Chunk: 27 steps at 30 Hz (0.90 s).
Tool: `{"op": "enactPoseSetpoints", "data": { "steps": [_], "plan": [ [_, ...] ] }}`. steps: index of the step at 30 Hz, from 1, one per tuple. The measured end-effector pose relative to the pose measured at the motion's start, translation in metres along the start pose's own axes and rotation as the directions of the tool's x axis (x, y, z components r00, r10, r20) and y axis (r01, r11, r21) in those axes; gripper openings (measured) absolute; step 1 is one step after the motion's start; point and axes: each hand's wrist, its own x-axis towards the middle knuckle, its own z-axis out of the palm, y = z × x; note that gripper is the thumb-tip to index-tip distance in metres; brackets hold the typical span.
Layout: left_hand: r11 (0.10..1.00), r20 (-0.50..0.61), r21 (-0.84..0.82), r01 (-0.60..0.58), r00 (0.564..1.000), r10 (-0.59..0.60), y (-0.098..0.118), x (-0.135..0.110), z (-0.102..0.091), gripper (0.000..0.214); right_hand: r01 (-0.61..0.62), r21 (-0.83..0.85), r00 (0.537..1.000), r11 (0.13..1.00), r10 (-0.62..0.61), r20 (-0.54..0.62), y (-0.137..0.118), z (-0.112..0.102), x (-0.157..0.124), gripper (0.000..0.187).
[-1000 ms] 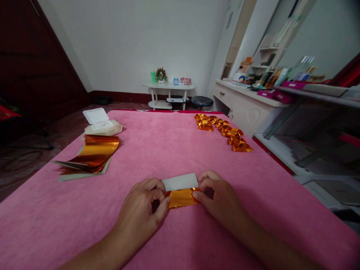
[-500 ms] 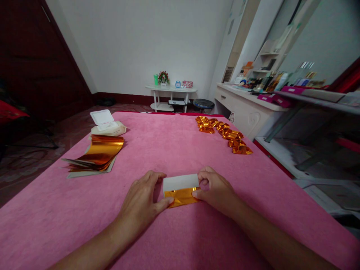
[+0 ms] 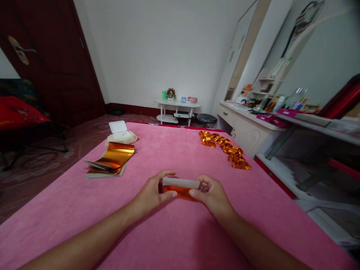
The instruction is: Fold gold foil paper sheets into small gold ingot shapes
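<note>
Between my two hands is a partly folded sheet of gold foil paper (image 3: pixel 181 192), its pale backing showing along the upper strip and the shiny orange-gold side below. My left hand (image 3: pixel 154 191) pinches its left end, thumb on the near face and index finger at the far edge. At the right end my right hand (image 3: pixel 210 191) grips it with the thumb in front and the other fingers curled behind. To the left lies a stack of gold foil sheets (image 3: pixel 119 155). Several folded gold foil pieces (image 3: pixel 223 144) sit in a cluster at the far right.
A pink cloth (image 3: pixel 165 150) covers the table. An opened pack with a white lid (image 3: pixel 122 135) stands behind the foil stack. Beyond the table are a low white stand (image 3: pixel 177 103), a round stool (image 3: pixel 206 119) and a cluttered dresser (image 3: pixel 250 116) on the right.
The foil paper has tilted up in my hands, so its pale strip looks narrower. Both hands have closed more firmly on its ends. The camera view has shifted slightly left and up.
</note>
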Motion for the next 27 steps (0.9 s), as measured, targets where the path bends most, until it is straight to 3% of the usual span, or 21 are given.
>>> {"op": "enactPoseSetpoints", "data": {
  "steps": [5,9,14,20,24,27],
  "plan": [
    [0.962,0.058,-0.257,0.091,0.995,-0.078,0.01,0.031,-0.008,0.035,0.041,0.077,0.999,0.996,-0.041,0.004,-0.02,0.008,0.033,0.03],
    [0.905,-0.06,-0.399,0.15,0.98,-0.189,0.01,0.04,0.0,0.039,0.157,0.115,0.972,0.981,-0.133,-0.191,-0.003,0.013,0.048,0.03],
    [0.886,-0.081,-0.427,0.179,0.969,-0.234,0.008,0.037,0.006,0.034,0.243,0.07,0.959,0.967,-0.229,-0.17,0.015,0.018,0.042,0.024],
    [0.861,-0.086,-0.465,0.205,0.958,-0.274,0.008,0.036,0.005,0.039,0.345,0.019,0.895,0.938,-0.323,-0.309,0.014,0.018,0.035,0.028],
    [0.876,-0.089,-0.451,0.17,0.968,-0.234,0.002,0.035,0.006,0.047,0.332,-0.067,0.92,0.941,-0.339,-0.199,0.018,0.014,0.038,0.016],
    [0.881,-0.123,-0.459,0.114,0.974,-0.19,0.002,0.033,0.007,0.065,0.286,-0.003,0.95,0.958,-0.284,-0.133,0.021,0.014,0.04,0.019]
  ]
}}
